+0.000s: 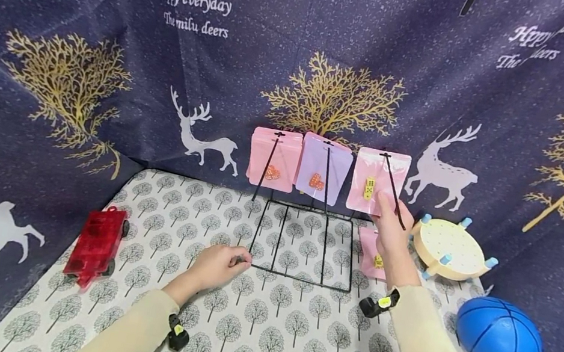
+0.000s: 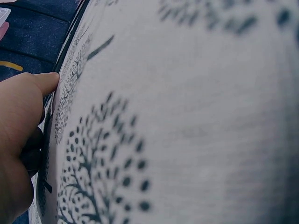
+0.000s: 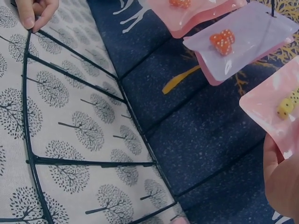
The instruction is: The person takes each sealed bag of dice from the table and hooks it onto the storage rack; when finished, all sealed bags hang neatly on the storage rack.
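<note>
My right hand (image 1: pixel 392 226) pinches the lower right corner of a pink pouch (image 1: pixel 361 176) with yellow dice inside, thumb over its front. The pouch is up at the rightmost black hook (image 1: pixel 393 189), its top slot at the hook's back end. My left hand (image 1: pixel 218 267) grips the front left corner of the black wire rack (image 1: pixel 289 275), thumb and fingertips at the wire (image 3: pixel 31 39). A pink pouch stack (image 1: pixel 274 156) with orange dice hangs on the left hook, and a lilac pouch (image 1: pixel 334 171) with orange dice on the middle one.
Another pink pouch (image 1: pixel 370 256) with yellow dice lies right of the rack base. A cream round stool-like piece with blue legs (image 1: pixel 449 246) and a blue ball (image 1: pixel 499 334) are farther right. At the left sits a red toy car (image 1: pixel 98 243). A dark deer-print cloth hangs behind.
</note>
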The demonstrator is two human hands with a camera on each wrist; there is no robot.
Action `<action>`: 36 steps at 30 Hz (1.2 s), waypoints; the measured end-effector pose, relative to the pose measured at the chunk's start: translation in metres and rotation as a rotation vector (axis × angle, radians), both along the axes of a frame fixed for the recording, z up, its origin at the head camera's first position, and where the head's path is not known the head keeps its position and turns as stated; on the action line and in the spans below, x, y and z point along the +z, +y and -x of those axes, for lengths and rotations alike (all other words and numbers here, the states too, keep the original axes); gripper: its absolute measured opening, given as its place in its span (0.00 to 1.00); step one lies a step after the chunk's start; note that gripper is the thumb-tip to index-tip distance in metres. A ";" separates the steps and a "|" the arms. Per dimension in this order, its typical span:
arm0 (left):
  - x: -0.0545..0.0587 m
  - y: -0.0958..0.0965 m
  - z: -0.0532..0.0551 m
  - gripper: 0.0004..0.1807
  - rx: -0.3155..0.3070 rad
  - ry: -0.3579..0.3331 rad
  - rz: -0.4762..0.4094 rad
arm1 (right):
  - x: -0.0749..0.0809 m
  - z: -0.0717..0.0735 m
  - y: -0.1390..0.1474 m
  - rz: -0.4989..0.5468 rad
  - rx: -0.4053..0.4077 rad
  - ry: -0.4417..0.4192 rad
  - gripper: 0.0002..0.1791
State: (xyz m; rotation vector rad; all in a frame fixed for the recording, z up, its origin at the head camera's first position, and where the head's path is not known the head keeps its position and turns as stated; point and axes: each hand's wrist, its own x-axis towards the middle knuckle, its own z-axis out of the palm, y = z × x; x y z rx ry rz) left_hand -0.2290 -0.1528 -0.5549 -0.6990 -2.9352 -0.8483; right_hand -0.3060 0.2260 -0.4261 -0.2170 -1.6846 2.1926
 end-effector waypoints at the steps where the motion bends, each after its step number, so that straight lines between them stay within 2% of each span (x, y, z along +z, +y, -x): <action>1: 0.000 0.000 0.000 0.08 -0.001 0.002 -0.001 | 0.000 0.000 0.001 0.013 0.004 -0.017 0.09; 8: 0.000 0.000 0.000 0.07 0.008 -0.001 0.005 | -0.009 -0.003 0.008 0.154 0.042 -0.084 0.13; 11: 0.000 0.000 0.000 0.07 0.012 0.000 0.012 | -0.017 -0.007 0.012 0.173 0.053 -0.101 0.12; 14: -0.001 0.000 0.000 0.07 0.014 0.002 0.019 | -0.026 -0.012 0.015 0.140 0.058 -0.125 0.09; 16: -0.001 0.000 0.000 0.07 0.015 0.002 0.021 | -0.031 -0.015 0.016 0.086 0.051 -0.147 0.09; 19: -0.001 0.001 0.001 0.07 0.014 0.000 0.018 | -0.037 -0.022 0.019 -0.050 0.037 -0.183 0.12; 23: -0.001 0.001 0.001 0.07 0.013 0.007 0.021 | -0.046 -0.031 0.023 -0.304 0.012 -0.208 0.19; 29: -0.001 0.001 0.001 0.07 0.013 0.021 0.026 | -0.058 -0.045 0.031 -0.639 -0.020 -0.183 0.23; 33: -0.001 0.001 0.001 0.07 0.011 0.021 0.027 | -0.067 -0.052 0.037 -0.779 -0.039 -0.201 0.26; 36: 0.000 0.001 0.000 0.07 0.010 0.026 0.023 | -0.074 -0.056 0.043 -0.840 -0.051 -0.233 0.30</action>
